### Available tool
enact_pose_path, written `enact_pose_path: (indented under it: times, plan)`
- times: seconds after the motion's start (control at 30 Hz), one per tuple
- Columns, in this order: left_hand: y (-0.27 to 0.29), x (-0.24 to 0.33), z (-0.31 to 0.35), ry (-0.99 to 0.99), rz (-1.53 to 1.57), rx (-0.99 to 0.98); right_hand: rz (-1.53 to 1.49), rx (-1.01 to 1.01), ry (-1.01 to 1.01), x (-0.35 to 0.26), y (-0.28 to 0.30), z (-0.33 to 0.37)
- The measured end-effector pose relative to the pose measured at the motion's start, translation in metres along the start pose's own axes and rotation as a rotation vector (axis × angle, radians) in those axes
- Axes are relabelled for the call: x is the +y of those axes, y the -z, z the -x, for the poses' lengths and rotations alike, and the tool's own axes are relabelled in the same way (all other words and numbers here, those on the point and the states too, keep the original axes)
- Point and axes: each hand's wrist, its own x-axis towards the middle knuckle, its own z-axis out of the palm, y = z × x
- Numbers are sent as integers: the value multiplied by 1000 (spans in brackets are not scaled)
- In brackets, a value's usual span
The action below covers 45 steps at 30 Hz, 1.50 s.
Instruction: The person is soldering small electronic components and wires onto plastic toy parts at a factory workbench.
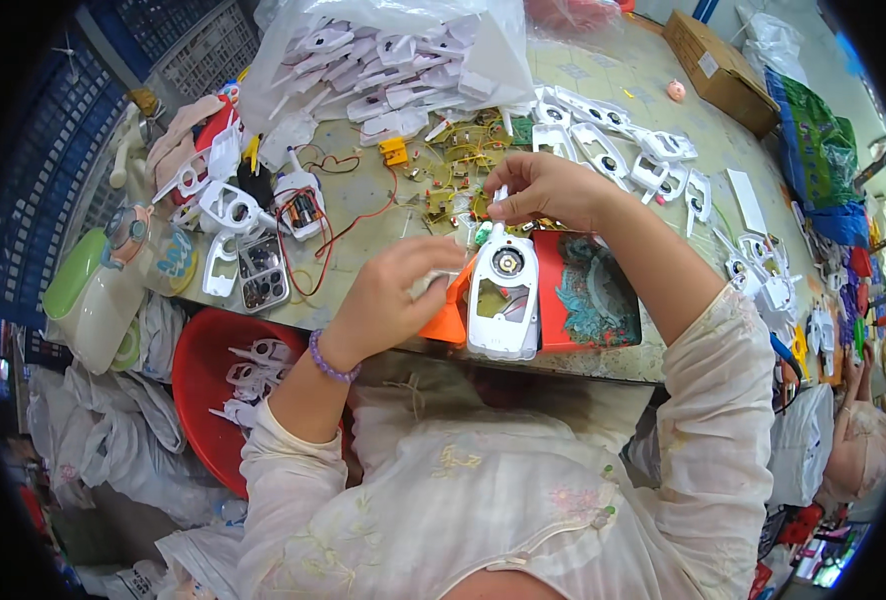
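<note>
The left hand [395, 290] curls around something small at the near worktop [603, 90] edge; its fingers hide what they grip, though they touch an orange piece [446, 318] beside the white plastic shell [504, 296]. The right hand [546, 187] pinches a small white part at the shell's far tip; the part itself is too small to make out. The shell lies with its long axis running away from the person, its round metal disc facing up, partly over a red patterned box [588, 295]. A brown cardboard box [720, 70] sits at the far right, a clear bag of white parts [393, 50] at the far left.
</note>
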Motion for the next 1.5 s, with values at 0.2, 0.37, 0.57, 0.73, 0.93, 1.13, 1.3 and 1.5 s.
enact_pose_path:
  times: [0.2,0.37,0.57,0.73,0.93,1.13,1.3,1.5]
  plan:
    - [-14,-2,-21,544,855,130,-179,-107,106,-26,-23,7]
    - [31,21,-31,672,879,-105,143,238,432,-52,-54,41]
    - [139,0,42,644,451,-843,311,330,597,-32,-60,126]
    - [137,-65,173,1028,-58,-1187,193,327,510,14,-64,169]
    - [110,-175,331,949,-760,-1490,155,328,401,48,-73,185]
    - [71,-150,264,1051,-816,-1408,51,460,391,72,-73,204]
    - [70,-29,106,688,361,-1435,-108,689,444,88,-77,216]
    - [97,-23,-68,350,44,-473,-126,831,477,87,-88,215]
